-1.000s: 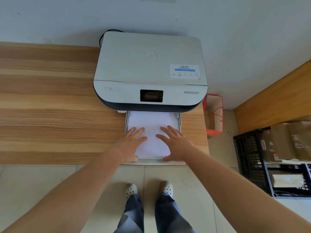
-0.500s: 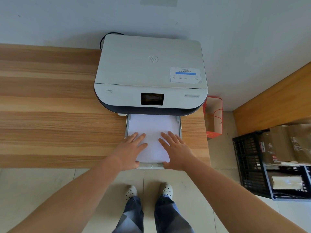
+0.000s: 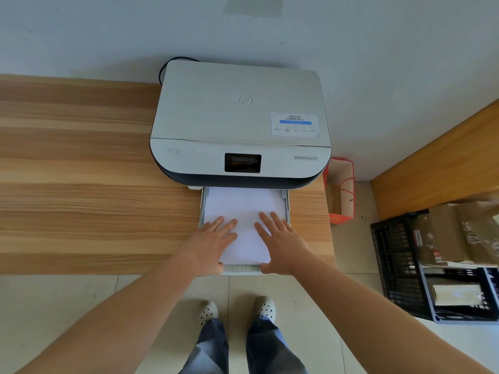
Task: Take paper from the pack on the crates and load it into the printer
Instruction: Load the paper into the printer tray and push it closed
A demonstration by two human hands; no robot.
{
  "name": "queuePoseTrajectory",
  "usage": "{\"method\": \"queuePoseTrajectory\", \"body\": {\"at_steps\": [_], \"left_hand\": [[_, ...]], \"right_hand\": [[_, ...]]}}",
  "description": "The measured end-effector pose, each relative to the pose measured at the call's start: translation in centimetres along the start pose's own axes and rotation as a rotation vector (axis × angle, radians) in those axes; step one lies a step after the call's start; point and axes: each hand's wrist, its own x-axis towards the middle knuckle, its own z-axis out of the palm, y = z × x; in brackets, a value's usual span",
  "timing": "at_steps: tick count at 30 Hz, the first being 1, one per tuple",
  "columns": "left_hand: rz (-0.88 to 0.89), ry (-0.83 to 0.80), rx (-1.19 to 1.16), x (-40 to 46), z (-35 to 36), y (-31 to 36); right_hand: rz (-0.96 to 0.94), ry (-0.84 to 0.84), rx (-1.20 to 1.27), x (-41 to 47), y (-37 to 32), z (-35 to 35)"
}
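Note:
A white printer point(image 3: 240, 122) with a dark base stands on the wooden desk point(image 3: 81, 184) against the wall. Its paper tray point(image 3: 286, 209) is pulled out toward me, and a stack of white paper point(image 3: 244, 209) lies in it. My left hand point(image 3: 213, 242) rests flat on the left part of the paper, fingers spread. My right hand point(image 3: 280, 242) lies flat on the right part, thumb at the tray's front edge. Neither hand grips anything. The paper pack point(image 3: 456, 294) lies in the black crates point(image 3: 397, 265) at the right.
A red paper bag point(image 3: 341, 190) stands on the floor beside the desk's right end. Brown cardboard boxes point(image 3: 442, 233) sit on the crates. A wooden cabinet point(image 3: 437, 168) runs along the right wall. My feet point(image 3: 237, 311) stand on the tiled floor below the tray.
The tray with the paper has slid a little further into the printer, both flat hands moving forward with it.

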Motion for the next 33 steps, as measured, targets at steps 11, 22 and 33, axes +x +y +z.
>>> {"method": "queuePoseTrajectory", "body": {"at_steps": [11,22,33], "left_hand": [[0.013,-0.031,0.050,-0.1,-0.5,0.0],[0.034,-0.021,0.100,-0.4,0.4,0.5],[0.048,-0.046,0.069,-0.4,0.6,0.0]], "right_hand": [[0.005,-0.008,0.000,0.0,-0.1,-0.1],[0.018,-0.034,-0.015,-0.1,-0.7,0.0],[0.046,-0.030,0.029,0.2,-0.9,0.2]]}}
